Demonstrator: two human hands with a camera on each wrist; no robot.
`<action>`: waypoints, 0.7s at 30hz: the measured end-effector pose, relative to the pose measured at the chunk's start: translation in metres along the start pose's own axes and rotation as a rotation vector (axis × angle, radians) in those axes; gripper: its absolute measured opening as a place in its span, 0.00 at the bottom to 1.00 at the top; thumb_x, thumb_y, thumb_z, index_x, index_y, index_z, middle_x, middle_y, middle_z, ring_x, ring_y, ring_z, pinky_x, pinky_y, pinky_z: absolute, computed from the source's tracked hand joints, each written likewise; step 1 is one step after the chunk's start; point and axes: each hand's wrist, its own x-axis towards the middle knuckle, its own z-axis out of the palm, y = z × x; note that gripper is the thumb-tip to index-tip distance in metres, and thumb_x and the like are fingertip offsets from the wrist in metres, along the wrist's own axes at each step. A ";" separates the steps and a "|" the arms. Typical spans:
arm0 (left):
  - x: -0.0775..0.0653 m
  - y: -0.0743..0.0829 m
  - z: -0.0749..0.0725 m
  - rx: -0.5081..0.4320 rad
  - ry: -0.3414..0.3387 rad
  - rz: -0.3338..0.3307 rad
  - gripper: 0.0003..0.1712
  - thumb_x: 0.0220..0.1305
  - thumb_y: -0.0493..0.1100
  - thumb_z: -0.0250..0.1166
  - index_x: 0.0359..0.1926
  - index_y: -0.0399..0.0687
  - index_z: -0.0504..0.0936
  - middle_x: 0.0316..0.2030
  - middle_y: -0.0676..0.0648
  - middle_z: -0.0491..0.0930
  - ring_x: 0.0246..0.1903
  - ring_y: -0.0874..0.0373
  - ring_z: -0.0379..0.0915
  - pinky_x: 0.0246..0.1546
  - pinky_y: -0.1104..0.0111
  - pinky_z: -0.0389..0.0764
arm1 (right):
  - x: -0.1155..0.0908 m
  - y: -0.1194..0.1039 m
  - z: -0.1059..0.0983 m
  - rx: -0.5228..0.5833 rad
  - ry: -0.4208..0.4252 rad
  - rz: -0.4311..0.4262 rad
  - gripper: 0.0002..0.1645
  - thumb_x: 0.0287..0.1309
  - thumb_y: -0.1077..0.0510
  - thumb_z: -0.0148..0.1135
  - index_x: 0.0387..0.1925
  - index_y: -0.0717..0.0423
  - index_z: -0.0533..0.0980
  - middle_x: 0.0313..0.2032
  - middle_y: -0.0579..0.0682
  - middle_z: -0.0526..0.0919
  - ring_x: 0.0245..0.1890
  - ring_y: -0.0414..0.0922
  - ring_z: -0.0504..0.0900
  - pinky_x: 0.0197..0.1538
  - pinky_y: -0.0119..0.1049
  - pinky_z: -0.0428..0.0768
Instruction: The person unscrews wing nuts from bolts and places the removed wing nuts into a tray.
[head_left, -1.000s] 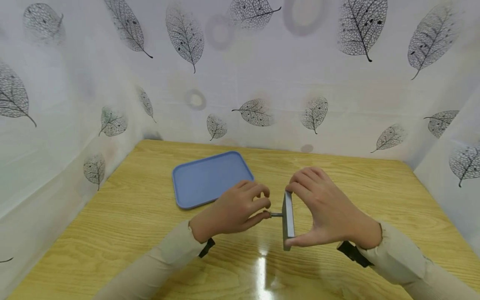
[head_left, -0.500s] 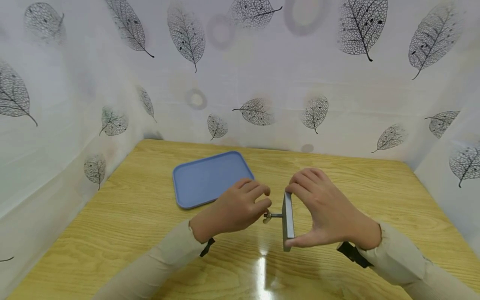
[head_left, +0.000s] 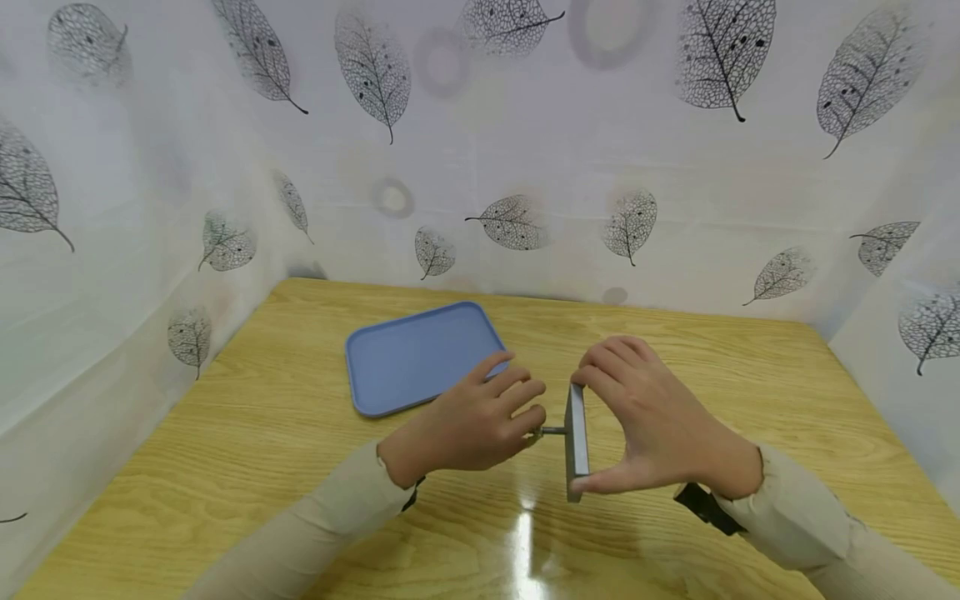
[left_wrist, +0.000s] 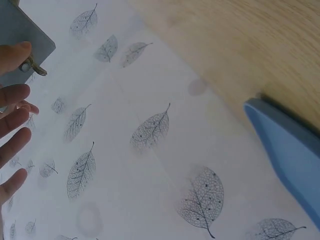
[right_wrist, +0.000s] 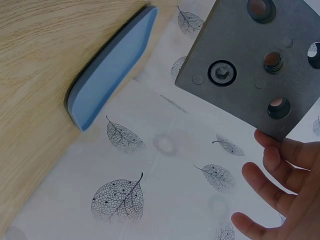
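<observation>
My right hand holds a square grey metal plate upright by its edges, thumb below and fingers above. Several round holes show in the plate's face in the right wrist view. A hex-socket bolt head sits in one of them. The bolt's shank sticks out leftward from the other face, with a brassy wing nut at its end. My left hand is at that nut, its fingers spread and loosely bent. In the left wrist view the thumb overlaps the nut, while the index fingertip is apart from it.
A blue tray lies on the wood-grain table, behind and left of my left hand. White leaf-patterned sheets hang around the table's back and sides.
My left fingers lift off the wing nut, uncovering it half a second ago, then come back over it with the outer fingers spread wider. The right hand and plate stay still.
</observation>
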 end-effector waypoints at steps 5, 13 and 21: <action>0.001 0.003 -0.003 -0.004 -0.017 -0.001 0.12 0.55 0.56 0.65 0.31 0.56 0.77 0.42 0.53 0.77 0.44 0.58 0.72 0.59 0.57 0.70 | -0.002 -0.001 -0.002 0.004 -0.005 -0.002 0.50 0.25 0.18 0.63 0.38 0.54 0.74 0.37 0.48 0.74 0.43 0.47 0.71 0.56 0.49 0.66; -0.001 0.003 0.000 -0.038 -0.087 -0.029 0.16 0.54 0.62 0.65 0.30 0.57 0.77 0.45 0.51 0.77 0.46 0.57 0.72 0.60 0.57 0.69 | -0.003 -0.001 -0.002 0.004 -0.002 -0.008 0.50 0.25 0.18 0.63 0.39 0.54 0.75 0.38 0.48 0.74 0.43 0.47 0.71 0.56 0.49 0.66; 0.001 0.000 -0.001 0.018 -0.054 -0.043 0.15 0.57 0.61 0.63 0.31 0.56 0.78 0.44 0.52 0.78 0.46 0.57 0.73 0.59 0.58 0.71 | -0.003 0.000 -0.002 0.005 -0.001 -0.007 0.50 0.23 0.18 0.64 0.38 0.54 0.74 0.37 0.47 0.74 0.43 0.46 0.70 0.56 0.48 0.66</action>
